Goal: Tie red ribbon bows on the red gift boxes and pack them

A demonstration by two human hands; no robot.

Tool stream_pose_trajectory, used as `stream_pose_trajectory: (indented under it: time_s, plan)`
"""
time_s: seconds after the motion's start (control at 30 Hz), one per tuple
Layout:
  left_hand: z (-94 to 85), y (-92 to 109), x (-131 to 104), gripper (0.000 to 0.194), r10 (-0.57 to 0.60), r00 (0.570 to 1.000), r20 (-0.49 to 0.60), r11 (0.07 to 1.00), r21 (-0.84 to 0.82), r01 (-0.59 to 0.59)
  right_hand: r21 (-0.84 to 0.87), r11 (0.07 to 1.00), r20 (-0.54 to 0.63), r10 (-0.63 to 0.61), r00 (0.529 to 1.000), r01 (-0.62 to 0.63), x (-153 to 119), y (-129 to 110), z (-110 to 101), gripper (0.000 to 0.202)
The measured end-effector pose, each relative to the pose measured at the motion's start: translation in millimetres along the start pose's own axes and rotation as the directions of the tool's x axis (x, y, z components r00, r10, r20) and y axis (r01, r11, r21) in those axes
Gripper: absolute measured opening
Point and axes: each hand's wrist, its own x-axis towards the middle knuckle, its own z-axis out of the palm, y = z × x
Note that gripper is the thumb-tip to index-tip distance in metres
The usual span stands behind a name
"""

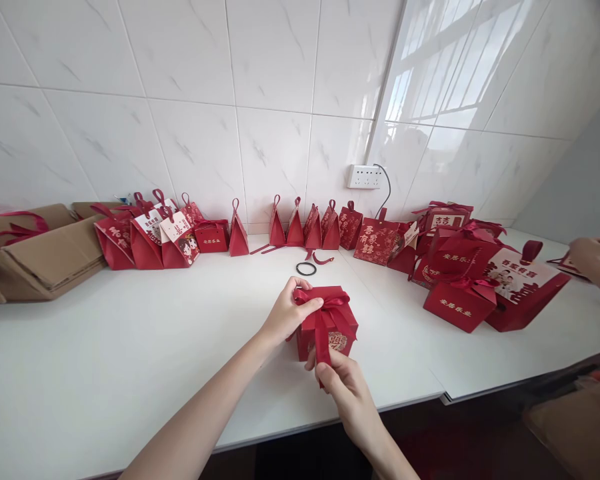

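Note:
A red gift box (305, 337) with a gold-toned printed emblem stands on the white table in front of me. A red satin ribbon (336, 301) is tied in a bow over its top. My left hand (300, 310) is closed on the bow's left side, with the thumb laid by the knot. Lower down, at the box's front, my right hand (337, 377) pinches a hanging tail of the ribbon between thumb and fingers. A black ring-shaped band (306, 269) and loose red strap pieces (323, 260) lie just behind the box.
Several red triangular gift boxes (295, 227) line the tiled wall. Cardboard boxes (55, 260) sit at the left; more red boxes (460, 307) cluster at the right. Another person's hand (597, 257) shows at the far right. A power strip (365, 177) is on the wall.

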Motion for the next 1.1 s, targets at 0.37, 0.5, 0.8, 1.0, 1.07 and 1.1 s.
stream_pose_trajectory:
  time_s: [0.37,0.5,0.8,1.0,1.07,1.1]
  plan:
    - [-0.4,-4.6,1.1,0.029,0.003,1.000,0.030,1.000,-0.023,-0.002,-0.093,0.993,0.075,-0.059,0.995,0.066,-5.1,3.8,0.2,0.033]
    - [-0.3,-3.0,0.8,0.030,0.006,1.000,0.019,1.000,-0.017,-0.005,-0.144,0.988,0.122,-0.036,0.992,0.053,-6.7,-1.7,-6.2,0.033]
    - [-0.4,-0.5,0.3,0.033,-0.035,0.998,0.059,0.995,-0.094,0.041,-0.274,0.955,-0.274,0.040,0.961,-0.118,39.8,-39.0,-76.7,0.055]
    - [-0.6,-0.7,-0.6,0.034,0.010,1.000,0.027,0.997,-0.081,-0.008,-0.579,0.777,-0.180,0.173,0.968,-0.247,91.3,-47.2,-74.9,0.049]
    - [-1.0,-2.0,-0.7,0.034,0.009,1.000,-0.006,0.999,-0.052,-0.010,-0.597,0.771,-0.153,0.165,0.974,-0.224,94.5,-45.0,-71.5,0.042]
    - [-1.6,-2.9,-0.5,0.033,0.014,0.999,-0.043,1.000,-0.025,-0.015,-0.580,0.785,-0.144,0.165,0.976,-0.218,94.2,-43.4,-70.7,0.038]
